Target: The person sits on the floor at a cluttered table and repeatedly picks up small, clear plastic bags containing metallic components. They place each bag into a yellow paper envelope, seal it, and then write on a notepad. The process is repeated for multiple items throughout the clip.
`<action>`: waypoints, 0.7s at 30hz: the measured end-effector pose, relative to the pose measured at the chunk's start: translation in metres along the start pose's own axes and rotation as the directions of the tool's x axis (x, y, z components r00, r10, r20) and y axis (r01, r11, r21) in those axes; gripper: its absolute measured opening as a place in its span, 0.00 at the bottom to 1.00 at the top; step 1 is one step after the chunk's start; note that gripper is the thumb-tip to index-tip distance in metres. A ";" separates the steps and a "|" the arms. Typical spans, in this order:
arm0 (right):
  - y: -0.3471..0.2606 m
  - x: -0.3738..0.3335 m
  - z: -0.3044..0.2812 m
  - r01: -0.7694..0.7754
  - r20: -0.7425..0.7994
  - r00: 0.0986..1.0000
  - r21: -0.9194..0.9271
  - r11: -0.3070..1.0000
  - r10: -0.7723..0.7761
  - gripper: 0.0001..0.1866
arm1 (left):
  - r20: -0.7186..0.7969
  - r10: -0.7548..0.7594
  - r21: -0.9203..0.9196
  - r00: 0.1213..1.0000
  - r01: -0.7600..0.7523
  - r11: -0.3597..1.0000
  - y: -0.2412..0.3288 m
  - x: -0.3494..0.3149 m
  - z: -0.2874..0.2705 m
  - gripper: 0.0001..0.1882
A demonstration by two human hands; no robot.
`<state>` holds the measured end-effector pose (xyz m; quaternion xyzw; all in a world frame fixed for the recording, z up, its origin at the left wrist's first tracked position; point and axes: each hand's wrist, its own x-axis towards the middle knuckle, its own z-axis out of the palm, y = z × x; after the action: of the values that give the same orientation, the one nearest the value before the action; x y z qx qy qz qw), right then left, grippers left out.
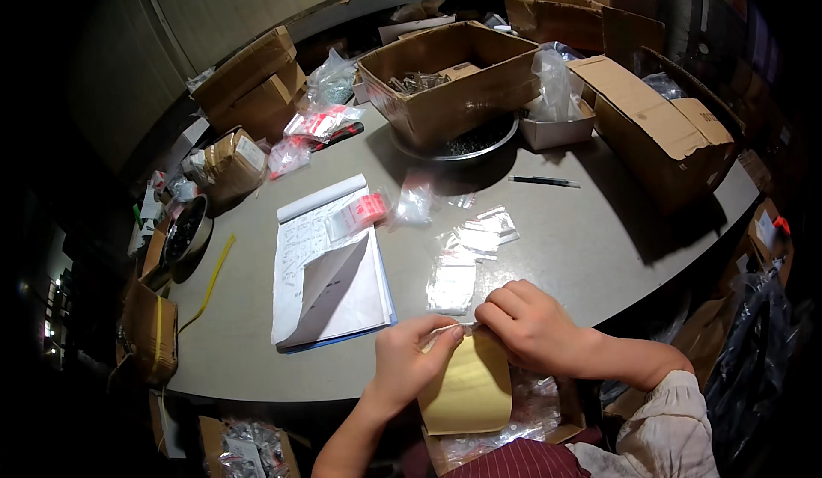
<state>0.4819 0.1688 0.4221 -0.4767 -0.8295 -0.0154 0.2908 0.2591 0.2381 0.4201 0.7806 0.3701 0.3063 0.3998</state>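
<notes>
Both my hands meet at the table's near edge, fingertips close together. My left hand (409, 360) is closed in a pinch at a thin whitish edge; what it belongs to is not clear. Curled beside it, my right hand (538, 328) has its fingertips at the same spot, their hold hidden. Directly below the fingers is a yellow sheet (467, 388); I cannot tell whether either hand holds it. Under the sheet, a cardboard box (572, 418) contains clear plastic bags (535, 405). Flat clear zip bags (451, 283) lie on the table just beyond my hands.
A clipboard with papers (338, 294) and a roll of red-and-white labels (360, 214) lie left. A pen (545, 181) lies farther right. An open carton of metal parts (454, 114) rests on a metal bowl (467, 154). More cartons (664, 131) line the table's edges.
</notes>
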 end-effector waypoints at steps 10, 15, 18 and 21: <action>-0.006 -0.001 0.000 0.329 0.118 0.944 -0.266 0.906 -0.308 0.19 | 0.050 -0.110 -0.067 0.993 0.114 0.991 -0.019 0.008 0.000 0.12; 0.066 0.037 -0.018 -0.154 0.092 0.986 0.215 0.964 0.137 0.10 | 0.014 -0.141 -0.065 0.990 0.141 0.988 -0.024 0.003 0.000 0.13; 0.125 0.073 -0.035 -0.515 0.325 0.833 0.160 0.842 0.448 0.14 | 0.012 -0.096 -0.042 0.995 0.096 0.994 -0.021 0.004 0.002 0.13; 0.143 0.084 -0.029 -0.520 0.432 0.785 0.071 0.851 0.444 0.13 | -0.005 -0.063 -0.038 0.998 0.063 0.997 -0.020 0.004 0.001 0.13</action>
<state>0.5785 0.3040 0.4519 -0.6367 -0.7185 0.2348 0.1523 0.2550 0.2492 0.4031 0.7599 0.3898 0.3029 0.4229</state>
